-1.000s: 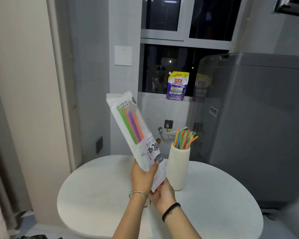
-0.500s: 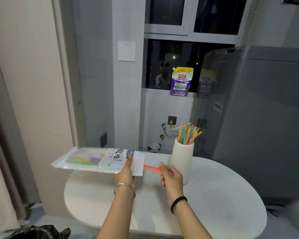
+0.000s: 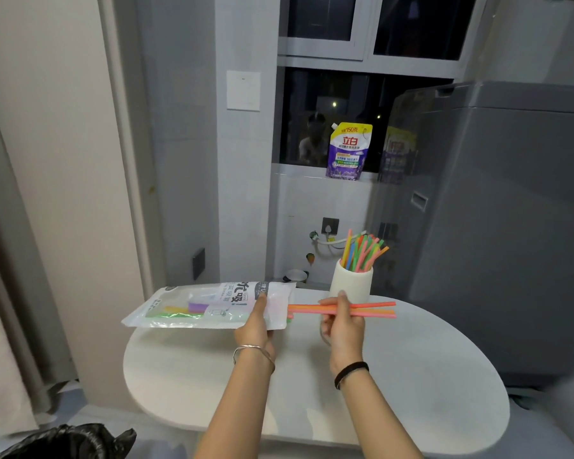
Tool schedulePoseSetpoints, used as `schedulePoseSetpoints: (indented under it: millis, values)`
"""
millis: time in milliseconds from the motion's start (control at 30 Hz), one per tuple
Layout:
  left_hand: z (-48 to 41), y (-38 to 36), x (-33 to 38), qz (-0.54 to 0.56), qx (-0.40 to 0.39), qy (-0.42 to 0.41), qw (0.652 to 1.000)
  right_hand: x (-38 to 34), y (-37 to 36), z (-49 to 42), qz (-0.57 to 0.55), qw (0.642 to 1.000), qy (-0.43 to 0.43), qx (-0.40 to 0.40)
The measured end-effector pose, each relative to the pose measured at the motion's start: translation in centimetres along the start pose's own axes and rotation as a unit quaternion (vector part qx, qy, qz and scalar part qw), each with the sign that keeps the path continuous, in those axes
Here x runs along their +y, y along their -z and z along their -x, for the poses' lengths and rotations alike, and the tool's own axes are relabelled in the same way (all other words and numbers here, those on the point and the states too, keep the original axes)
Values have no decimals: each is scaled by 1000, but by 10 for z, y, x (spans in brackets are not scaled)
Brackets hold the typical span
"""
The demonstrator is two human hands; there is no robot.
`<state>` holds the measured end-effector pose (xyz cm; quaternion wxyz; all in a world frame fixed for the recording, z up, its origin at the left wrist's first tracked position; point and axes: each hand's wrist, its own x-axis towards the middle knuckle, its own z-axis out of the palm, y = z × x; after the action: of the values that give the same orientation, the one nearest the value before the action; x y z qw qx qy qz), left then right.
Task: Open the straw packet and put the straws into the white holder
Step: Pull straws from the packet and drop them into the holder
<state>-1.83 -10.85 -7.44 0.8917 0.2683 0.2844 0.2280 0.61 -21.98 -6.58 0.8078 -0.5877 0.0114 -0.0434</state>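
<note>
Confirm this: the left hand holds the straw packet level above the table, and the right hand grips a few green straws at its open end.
Wrong on colour. In the head view the straws in the right hand are orange and pink, not green. The rest stands: the left hand holds the straw packet level above the table, the straws at its open end.

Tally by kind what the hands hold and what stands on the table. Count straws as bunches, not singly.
Straw packet, in the left hand: 1
White holder, on the table: 1
Straw bunches: 3, the held bunch in the right hand, the standing bunch in the holder, the packed bunch inside the packet
Total: 5
</note>
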Motion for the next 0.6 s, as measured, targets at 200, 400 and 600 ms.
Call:
schedulePoseSetpoints:
  millis: [200,400,600]
  values:
    - [10,-13,-10,-8,-13,10,1000,1,1,-3,36,997,9,-60]
    - [9,-16,-15,1,-36,16,999,-33,17,-30,46,994,101,5]
    - [-3,-10,-13,44,-11,17,999,-114,39,-92,85,962,236,108]
